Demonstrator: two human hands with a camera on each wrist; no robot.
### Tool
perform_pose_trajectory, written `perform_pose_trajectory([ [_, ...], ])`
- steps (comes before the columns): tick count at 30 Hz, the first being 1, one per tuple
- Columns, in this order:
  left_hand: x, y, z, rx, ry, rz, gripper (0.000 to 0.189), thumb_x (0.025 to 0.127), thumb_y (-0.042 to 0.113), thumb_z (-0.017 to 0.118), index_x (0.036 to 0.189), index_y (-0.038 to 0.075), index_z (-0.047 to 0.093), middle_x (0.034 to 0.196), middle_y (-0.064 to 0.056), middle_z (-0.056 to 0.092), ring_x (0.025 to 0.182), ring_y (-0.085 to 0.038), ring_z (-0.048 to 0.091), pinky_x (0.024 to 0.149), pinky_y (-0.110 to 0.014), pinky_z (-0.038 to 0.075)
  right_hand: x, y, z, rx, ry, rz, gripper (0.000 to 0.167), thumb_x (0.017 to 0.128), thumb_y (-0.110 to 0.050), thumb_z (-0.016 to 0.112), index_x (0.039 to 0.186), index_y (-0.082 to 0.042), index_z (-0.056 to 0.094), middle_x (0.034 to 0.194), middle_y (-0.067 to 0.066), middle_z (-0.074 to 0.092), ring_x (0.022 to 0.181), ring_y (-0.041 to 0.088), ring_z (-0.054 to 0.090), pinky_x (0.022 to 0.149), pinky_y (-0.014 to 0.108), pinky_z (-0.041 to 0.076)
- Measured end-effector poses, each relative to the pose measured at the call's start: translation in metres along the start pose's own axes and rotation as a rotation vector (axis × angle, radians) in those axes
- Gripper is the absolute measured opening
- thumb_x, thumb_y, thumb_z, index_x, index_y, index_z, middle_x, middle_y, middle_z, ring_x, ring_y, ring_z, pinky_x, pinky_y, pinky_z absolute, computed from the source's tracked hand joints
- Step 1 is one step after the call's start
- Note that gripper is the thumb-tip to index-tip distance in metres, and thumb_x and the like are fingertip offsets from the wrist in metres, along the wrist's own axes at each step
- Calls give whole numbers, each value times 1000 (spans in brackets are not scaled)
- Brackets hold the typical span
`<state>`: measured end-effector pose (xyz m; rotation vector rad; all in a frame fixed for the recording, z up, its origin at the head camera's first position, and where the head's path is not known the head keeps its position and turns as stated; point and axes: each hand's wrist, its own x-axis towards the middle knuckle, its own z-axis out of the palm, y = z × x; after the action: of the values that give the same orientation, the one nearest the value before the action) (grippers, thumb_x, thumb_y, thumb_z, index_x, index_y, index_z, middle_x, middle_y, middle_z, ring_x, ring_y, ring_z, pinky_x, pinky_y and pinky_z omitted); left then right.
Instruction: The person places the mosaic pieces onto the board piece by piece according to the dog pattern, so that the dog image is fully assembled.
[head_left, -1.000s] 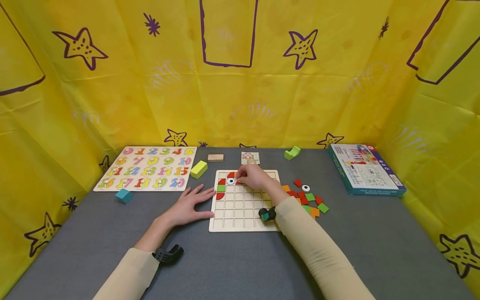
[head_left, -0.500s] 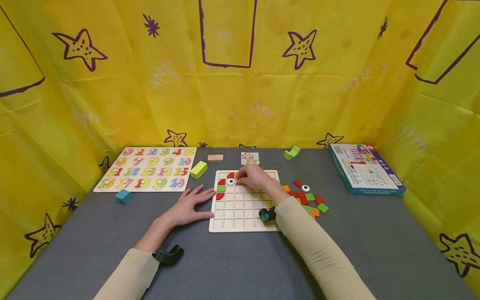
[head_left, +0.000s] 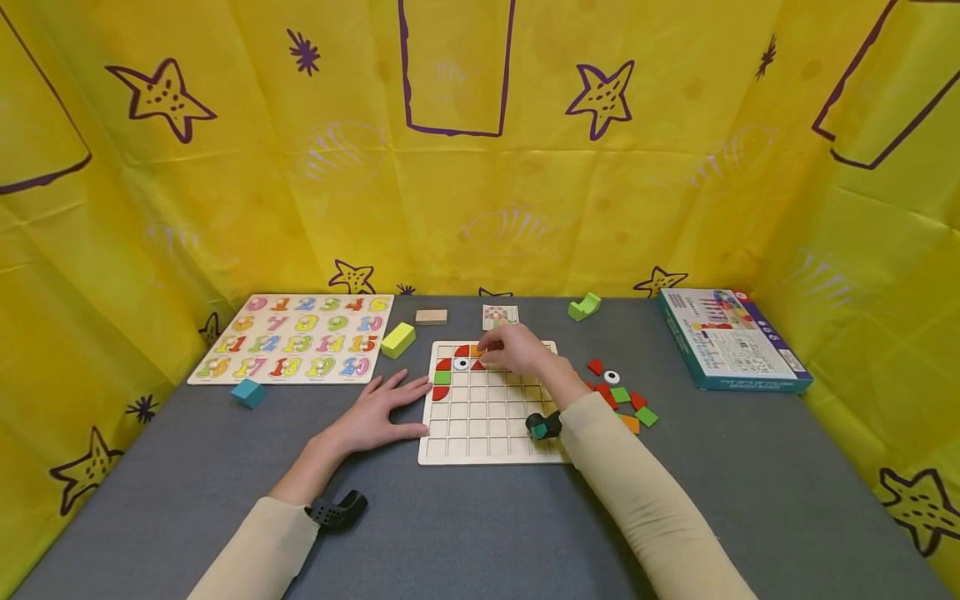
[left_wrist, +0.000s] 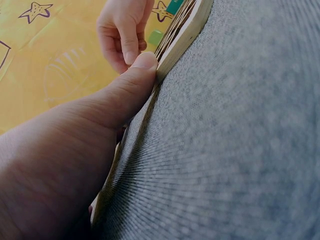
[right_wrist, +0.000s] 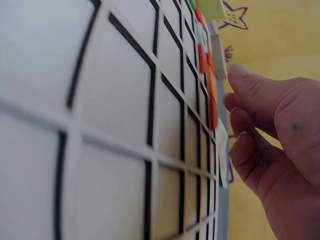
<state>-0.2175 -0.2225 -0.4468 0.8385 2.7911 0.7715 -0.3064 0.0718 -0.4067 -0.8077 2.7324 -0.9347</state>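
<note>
The wooden grid board [head_left: 491,417] lies in the middle of the table. My left hand [head_left: 378,412] rests at its left edge, fingers spread; in the left wrist view the thumb [left_wrist: 132,82] touches the board's side. My right hand [head_left: 517,350] hovers over the upper rows, fingers loosely bent, with nothing visible between thumb and fingertips in the right wrist view. Close to those fingertips sit an orange tile [head_left: 477,351] and a red tile [head_left: 478,365]. Left of them are a white eye tile [head_left: 461,364], a green tile [head_left: 443,377] and several red quarter-round tiles [head_left: 441,392].
Loose red, green and orange tiles [head_left: 618,395] lie right of the board, partly behind my right sleeve, with another eye tile [head_left: 612,377]. A picture card [head_left: 500,317] lies behind. Around stand a number board [head_left: 300,337], a yellow block [head_left: 397,339], a blue block [head_left: 247,392] and a box [head_left: 731,337].
My right hand has shifted slightly to the right and lifted its fingertips off the tiles, so the orange tile and the red one below it now show. The left hand stays put.
</note>
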Motion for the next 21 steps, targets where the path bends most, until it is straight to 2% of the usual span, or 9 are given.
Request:
perform_pose_trajectory([
  [6,0,1,-1,-3,1,11,81,89,56,71,154,16,46,158,-2,40,151,-39,16,115,-66,2,-11,9,-14,13,5,1,19,96,-15,72,113,-8,76,106,2,72,95,20,64,86,36,52],
  [12,-1,1,0,-1,6,27,80,89,56,71,154,15,46,158,-2,40,150,-40,17,115,-66,3,-24,21,-27,44,14,60,24,98,-17,70,121,-9,74,108,2,70,97,22,62,87,39,51],
  [17,-2,2,0,-2,19,32,80,89,56,71,154,15,46,158,-2,40,150,-40,18,115,-65,4,-38,31,-38,56,41,110,27,97,-19,71,123,-10,73,104,2,67,94,23,59,82,39,51],
  [21,-2,2,1,-1,23,30,80,89,57,71,154,15,46,158,-2,41,150,-40,18,115,-65,4,-51,40,-48,47,58,93,27,96,-16,72,122,-6,72,102,5,67,90,24,57,79,39,50],
])
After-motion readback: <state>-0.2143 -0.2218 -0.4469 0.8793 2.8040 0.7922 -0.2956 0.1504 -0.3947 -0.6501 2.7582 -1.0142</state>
